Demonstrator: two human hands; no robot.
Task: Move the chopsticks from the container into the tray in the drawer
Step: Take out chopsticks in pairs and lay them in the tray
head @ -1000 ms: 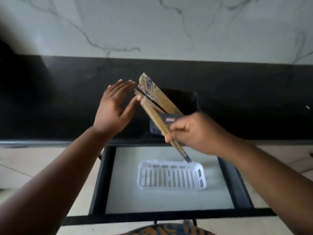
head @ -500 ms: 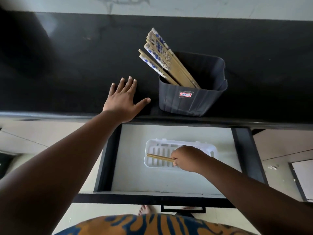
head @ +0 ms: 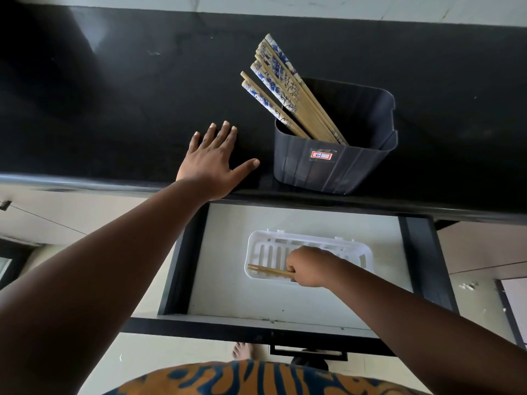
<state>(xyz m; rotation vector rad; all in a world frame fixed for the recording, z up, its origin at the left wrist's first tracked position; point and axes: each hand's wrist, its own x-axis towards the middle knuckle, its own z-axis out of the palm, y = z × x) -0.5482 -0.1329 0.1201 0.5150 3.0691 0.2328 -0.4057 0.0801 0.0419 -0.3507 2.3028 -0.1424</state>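
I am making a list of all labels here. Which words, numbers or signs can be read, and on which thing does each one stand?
"61", handwritten as it appears from this side, on the red-bordered sticker on the front of the dark container.
The dark marks on the chopsticks are too small to read.

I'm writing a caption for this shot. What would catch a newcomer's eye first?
Blue-and-white patterned chopsticks fan out of a dark container on the black counter. Below, the right hand holds chopsticks in a white tray in the open drawer, while the left hand rests flat on the counter.
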